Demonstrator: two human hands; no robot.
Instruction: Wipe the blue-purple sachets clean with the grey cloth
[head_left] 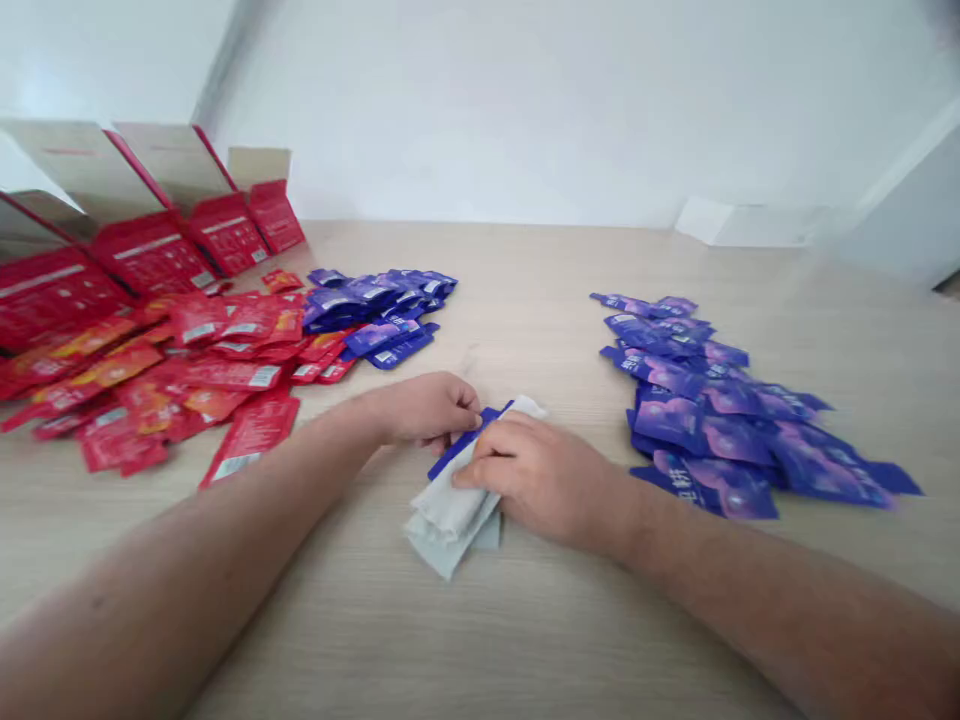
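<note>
My left hand (439, 412) pinches the edge of a blue-purple packet (444, 460) in the middle of the table. Folded white cloth-like sheets (448, 508) lie against the packet, and my right hand (529, 470) grips them between thumb and fingers. Their lower end fans out in loose layers toward me. Most of the packet is hidden behind the sheets and my fingers, so I cannot tell whether the sheets are inside it or in front of it.
Red and orange packets (202, 370) lie heaped at the left, beside a smaller pile of blue packets (382, 300). Open red boxes (154, 250) stand behind them. Overlapping purple packets (705, 400) spread at the right. A white box (750, 222) sits by the back wall.
</note>
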